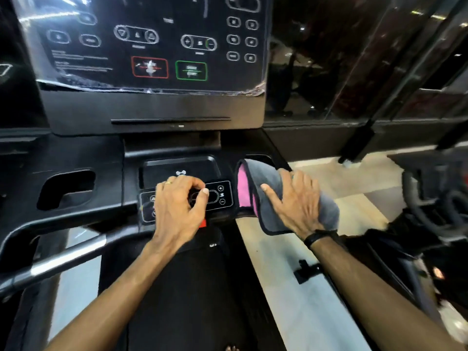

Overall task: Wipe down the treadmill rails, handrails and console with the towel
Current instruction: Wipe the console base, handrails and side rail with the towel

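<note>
Looking down, you are seeing two recesses moulded into the console [76, 148]: an angular pocket [66, 189] on the left, dark inside, and a shallow rectangular tray [177, 165] in the middle holding only a small white logo. What lies in the pocket cannot be told.

Your right hand [295, 201] is lying spread and flat over the towel [268, 214], pressing it onto the console's right edge just beside the small keypad [217, 196]. That towel is soft grey cloth with dark stitched trim, and a pink inner face is showing where it is folding open on the left. A black band [317, 236] is circling that wrist.

Your left hand [177, 206] is resting on the keypad with fingers curled, thumb tip and fingertips meeting over an oval button outline; whether it is gripping anything cannot be told. A ring [168, 182] is sitting on one finger.

Above, the display panel [152, 46] is glossy black under a wrinkled clear film, printed with white oval and round button outlines plus one red and one green box. At lower left a handrail [63, 257] is curving away, its matte black grip joining a shiny metal section. The console body is matte black plastic with rounded edges.
</note>
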Demonstrator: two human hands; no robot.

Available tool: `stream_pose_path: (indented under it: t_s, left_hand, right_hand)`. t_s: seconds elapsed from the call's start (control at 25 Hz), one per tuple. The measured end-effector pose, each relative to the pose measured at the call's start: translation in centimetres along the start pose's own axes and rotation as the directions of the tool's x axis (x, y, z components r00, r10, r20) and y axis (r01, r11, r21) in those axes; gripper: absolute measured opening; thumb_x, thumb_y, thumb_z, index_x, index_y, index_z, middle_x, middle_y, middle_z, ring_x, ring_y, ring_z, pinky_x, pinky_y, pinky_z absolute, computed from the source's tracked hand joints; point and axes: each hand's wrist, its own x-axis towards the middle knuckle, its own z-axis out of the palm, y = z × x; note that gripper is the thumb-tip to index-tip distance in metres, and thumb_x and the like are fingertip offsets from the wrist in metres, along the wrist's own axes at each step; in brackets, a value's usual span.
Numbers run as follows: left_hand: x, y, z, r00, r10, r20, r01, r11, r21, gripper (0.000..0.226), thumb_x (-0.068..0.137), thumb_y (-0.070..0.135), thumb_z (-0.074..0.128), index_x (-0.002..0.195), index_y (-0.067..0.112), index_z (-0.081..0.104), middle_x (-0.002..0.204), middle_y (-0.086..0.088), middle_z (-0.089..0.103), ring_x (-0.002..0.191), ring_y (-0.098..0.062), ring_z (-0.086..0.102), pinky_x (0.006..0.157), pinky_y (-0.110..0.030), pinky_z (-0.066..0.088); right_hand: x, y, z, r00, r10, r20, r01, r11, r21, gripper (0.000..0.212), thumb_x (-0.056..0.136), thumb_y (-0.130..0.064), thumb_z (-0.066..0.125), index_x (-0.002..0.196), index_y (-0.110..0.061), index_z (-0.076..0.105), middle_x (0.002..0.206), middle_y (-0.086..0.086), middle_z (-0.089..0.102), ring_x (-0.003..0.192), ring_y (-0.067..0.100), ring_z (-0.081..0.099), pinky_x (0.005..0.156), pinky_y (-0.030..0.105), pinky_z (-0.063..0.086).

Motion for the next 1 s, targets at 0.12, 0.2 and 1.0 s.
stream_pose_path:
  t_s: [0.12, 0.2, 1.0]
  left_hand:
    - [0.6, 3.9, 3.0, 0.99, 0.032, 0.141, -0.008, 0.986, -0.167, 0.026, 0.082, 0.037, 0.057, 0.097, 0.019, 0.068, 0.094, 0.008, 0.067, 0.091, -0.017, 0.059, 0.087, -0.045, 0.047]
    - [0.7, 6.2, 4.7, 0.968, 0.087, 0.237, -0.045, 0.983, -0.179, 0.035, 0.081, 0.039, 0.059, 0.109, 0.018, 0.066, 0.106, 0.005, 0.067, 0.1, -0.018, 0.057, 0.091, -0.044, 0.046]
    - [-4.3, 30.5, 12.8, 0.617, 0.522, 0.588, -0.591, 0.802, -0.092, 0.019, 0.083, 0.02, 0.069, 0.101, 0.023, 0.068, 0.099, 0.009, 0.063, 0.098, -0.023, 0.061, 0.077, -0.031, 0.037]
  right_hand:
    - [-2.6, 0.9, -2.0, 0.999, 0.044, -0.026, -0.046, 0.993, -0.109, 0.064, 0.094, -0.068, 0.04, 0.131, -0.019, 0.055, 0.119, 0.014, 0.058, 0.098, 0.033, 0.051, 0.085, 0.046, 0.038]
    - [-4.3, 1.8, -2.9, 0.998, 0.055, -0.021, -0.058, 0.991, -0.124, 0.067, 0.094, -0.068, 0.041, 0.138, -0.018, 0.051, 0.131, 0.016, 0.055, 0.106, 0.034, 0.049, 0.091, 0.048, 0.038]
    - [-15.3, 22.9, -14.3, 0.961, 0.002, 0.276, -0.099, 0.936, 0.337, 0.085, 0.067, -0.083, 0.062, 0.128, -0.025, 0.049, 0.12, -0.006, 0.053, 0.112, 0.021, 0.044, 0.081, 0.032, 0.021]
